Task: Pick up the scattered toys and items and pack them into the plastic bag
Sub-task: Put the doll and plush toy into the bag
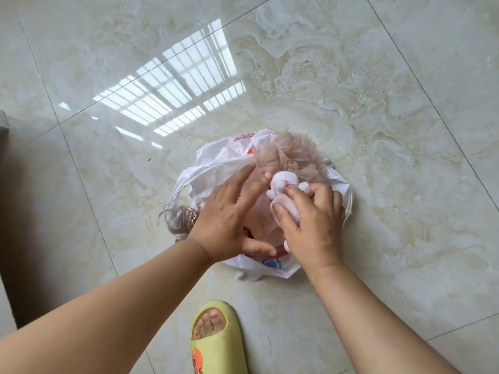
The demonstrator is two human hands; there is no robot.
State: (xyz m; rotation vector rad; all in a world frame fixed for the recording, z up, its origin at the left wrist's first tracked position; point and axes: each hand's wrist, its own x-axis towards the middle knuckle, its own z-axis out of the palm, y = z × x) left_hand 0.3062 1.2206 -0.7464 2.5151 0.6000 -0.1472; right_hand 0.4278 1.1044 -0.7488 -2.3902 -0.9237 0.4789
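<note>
I look down at a white plastic bag [216, 155] lying on the glossy marble floor [378, 130], its mouth spread open toward me. A small pale pink soft toy [282, 184] sits at the top of the bag's contents, right of centre. Its long axis runs from my near right to the far middle, with the rounded white end pointing away from me and a thin red thread looped round that end. It looks plush and limp, white fading to pink.

My right hand [310, 225] grips this toy, fingers curled over its near part and thumb pressed along its left side. My left hand [229, 222] is wide, fingers straight and spread, lying flat on the bag's left side with the fingertips reaching toward the toy and the thumb down by the near rim.

Inside the bag, behind the toy, a bunch of beige-pink frilly net fabric [286, 152] fills the far half and rises above the rim. More pink material lies under my hands; I cannot tell what it is. The bag has red print on the far edge and red and blue print on the near edge.

A tuft of greyish doll hair [178, 217] sticks out beside the bag's left edge, just beside my left wrist.

Near me stands a foot in a yellow-green slipper [218, 338], toes pointing at the bag.
</note>
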